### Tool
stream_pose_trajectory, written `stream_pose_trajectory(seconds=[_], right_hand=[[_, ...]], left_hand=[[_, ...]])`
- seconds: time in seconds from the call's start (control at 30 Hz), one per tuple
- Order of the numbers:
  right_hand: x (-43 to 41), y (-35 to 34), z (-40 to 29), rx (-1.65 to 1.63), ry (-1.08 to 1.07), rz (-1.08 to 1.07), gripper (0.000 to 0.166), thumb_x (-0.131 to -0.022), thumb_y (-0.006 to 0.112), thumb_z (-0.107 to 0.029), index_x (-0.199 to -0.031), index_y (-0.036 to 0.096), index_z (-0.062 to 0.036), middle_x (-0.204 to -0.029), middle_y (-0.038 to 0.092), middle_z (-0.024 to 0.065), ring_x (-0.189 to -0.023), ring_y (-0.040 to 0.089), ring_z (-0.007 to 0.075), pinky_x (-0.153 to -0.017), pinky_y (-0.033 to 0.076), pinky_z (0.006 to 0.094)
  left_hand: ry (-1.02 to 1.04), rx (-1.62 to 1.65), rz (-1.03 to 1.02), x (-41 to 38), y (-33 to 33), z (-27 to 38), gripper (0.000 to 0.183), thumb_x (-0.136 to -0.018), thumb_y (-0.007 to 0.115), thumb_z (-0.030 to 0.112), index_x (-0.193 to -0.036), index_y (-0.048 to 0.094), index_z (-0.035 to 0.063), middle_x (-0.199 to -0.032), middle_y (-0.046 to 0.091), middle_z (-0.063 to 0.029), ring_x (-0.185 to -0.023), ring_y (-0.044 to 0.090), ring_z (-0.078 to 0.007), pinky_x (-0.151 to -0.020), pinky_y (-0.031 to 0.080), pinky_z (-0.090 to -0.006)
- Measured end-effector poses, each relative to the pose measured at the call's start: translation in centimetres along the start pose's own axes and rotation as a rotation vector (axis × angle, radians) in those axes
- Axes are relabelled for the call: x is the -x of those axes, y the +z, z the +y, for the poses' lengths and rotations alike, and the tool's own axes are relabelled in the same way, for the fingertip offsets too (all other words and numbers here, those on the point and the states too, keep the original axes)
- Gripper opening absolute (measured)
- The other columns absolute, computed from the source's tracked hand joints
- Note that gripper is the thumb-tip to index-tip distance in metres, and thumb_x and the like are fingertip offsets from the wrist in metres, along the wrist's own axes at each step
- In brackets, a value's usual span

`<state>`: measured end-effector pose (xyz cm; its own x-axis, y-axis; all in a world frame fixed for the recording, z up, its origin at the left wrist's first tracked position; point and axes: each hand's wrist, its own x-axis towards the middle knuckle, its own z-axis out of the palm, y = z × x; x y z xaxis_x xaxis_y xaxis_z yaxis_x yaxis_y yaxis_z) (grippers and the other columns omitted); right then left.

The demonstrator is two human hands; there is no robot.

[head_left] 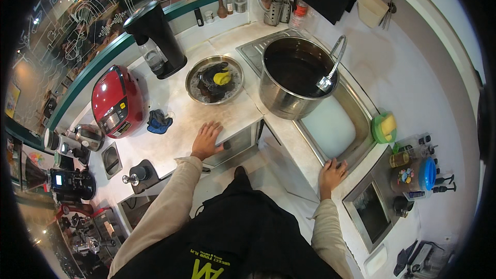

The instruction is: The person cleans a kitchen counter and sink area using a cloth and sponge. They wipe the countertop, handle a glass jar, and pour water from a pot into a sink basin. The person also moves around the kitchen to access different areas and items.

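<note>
My left hand (208, 139) rests palm down on the front edge of the white counter, fingers apart, holding nothing. Beyond it a round steel tray (215, 100) holds sudsy dark liquid, a black item and a yellow cloth or sponge (222, 78). My right hand (332, 177) lies on the near corner of the steel sink (358, 155), fingers a little apart and empty. A large steel stockpot (286, 102) with dark liquid stands over the sink's far end and drainboard. The faucet's spray head (324, 83) hangs over its rim. Whitish water (329, 124) shows in the sink.
Left of the tray stand a red rice cooker (116, 100), a black drink machine (164, 46) and a crumpled blue-grey cloth (159, 121). A green sponge holder (383, 128) sits right of the sink. Utensil holders (273, 12) stand in the back corner. A coffee grinder (73, 182) is far left.
</note>
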<state>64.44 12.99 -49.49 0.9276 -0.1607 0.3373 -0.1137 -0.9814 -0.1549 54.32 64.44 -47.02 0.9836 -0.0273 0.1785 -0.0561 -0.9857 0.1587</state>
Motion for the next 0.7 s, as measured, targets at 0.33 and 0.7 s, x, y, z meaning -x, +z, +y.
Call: stream_pose_trajectory(seconds=[0.33, 0.7], right_hand=[[-0.01, 0.96, 0.51, 0.022, -0.017, 0.019, 0.039, -0.102, 0.05, -0.033, -0.125, 0.068, -0.0086, -0.147, 0.046, 0.0243, -0.144, 0.035, 0.037, -0.118, 0.023, 0.0575], [-0.03, 0.42, 0.21, 0.032, 0.014, -0.03, 0.038, -0.103, 0.05, -0.034, -0.128, 0.068, -0.0121, -0.149, 0.044, 0.0225, -0.146, 0.034, 0.0357, -0.12, 0.022, 0.0557]], left_hand=[[-0.014, 0.002, -0.03, 0.01, 0.13, -0.07, 0.079, -0.076, 0.08, 0.035, -0.143, 0.046, 0.0099, -0.152, 0.043, -0.0102, -0.147, 0.033, -0.0339, -0.123, 0.025, -0.05], [-0.014, -0.009, -0.016, 0.01, -0.01, 0.05, 0.075, -0.078, 0.076, 0.037, -0.142, 0.048, 0.0094, -0.151, 0.046, -0.01, -0.146, 0.035, -0.0328, -0.124, 0.024, -0.0487]])
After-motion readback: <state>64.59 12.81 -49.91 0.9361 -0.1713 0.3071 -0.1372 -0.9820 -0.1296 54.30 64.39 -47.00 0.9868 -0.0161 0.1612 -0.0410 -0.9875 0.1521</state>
